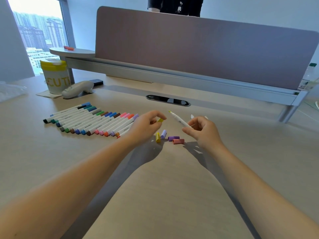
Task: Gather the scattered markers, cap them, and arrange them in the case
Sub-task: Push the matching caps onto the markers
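Observation:
My left hand (pixel 146 125) pinches a small yellow cap (pixel 160 120) just above the desk. My right hand (pixel 205 130) holds an uncapped white marker (pixel 177 119) whose yellow-green tip points up and to the left, toward the cap. Two more white marker ends (pixel 192 116) stick up behind my right hand's fingers. Loose caps lie on the desk between my hands: a yellow one (pixel 157 137), a lilac one (pixel 163 134), a purple one (pixel 173 138) and a pink-red one (pixel 178 141). A row of several capped markers (pixel 89 119) lies side by side at the left. No case is visible.
A white and yellow tub (pixel 55 78) and a white handheld device (pixel 77 88) stand at the back left. A cable slot (pixel 168 100) sits in the desk before the partition screen (pixel 198 49). A person (pixel 174 6) stands behind the screen. A red marker (pixel 68 48) lies on a side shelf.

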The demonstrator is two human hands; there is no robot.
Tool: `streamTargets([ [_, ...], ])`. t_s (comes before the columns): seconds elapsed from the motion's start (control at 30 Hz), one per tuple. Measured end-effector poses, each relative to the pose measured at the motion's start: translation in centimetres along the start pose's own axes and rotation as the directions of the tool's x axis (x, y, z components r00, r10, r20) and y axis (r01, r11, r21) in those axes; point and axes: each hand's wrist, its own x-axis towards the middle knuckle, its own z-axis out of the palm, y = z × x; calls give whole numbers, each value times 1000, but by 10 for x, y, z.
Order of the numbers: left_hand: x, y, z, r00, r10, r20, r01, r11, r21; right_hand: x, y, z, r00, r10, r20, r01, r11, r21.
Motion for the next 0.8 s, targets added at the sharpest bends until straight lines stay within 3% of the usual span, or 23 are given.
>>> streamTargets([
  [0.17,9,0,-6,975,-196,-100,168,956,-242,-3,-4,-1,999,-31,24,32,998,-54],
  [0.3,11,0,-6,949,-287,-132,224,906,-361,-3,-4,2,997,-59,54,65,991,-120],
  [0.6,12,-1,-5,913,-368,-176,278,877,-393,-3,-6,9,992,-109,69,119,980,-157],
  [0.8,14,0,4,924,-334,-184,252,898,-361,0,-8,18,983,-171,62,179,972,-154],
])
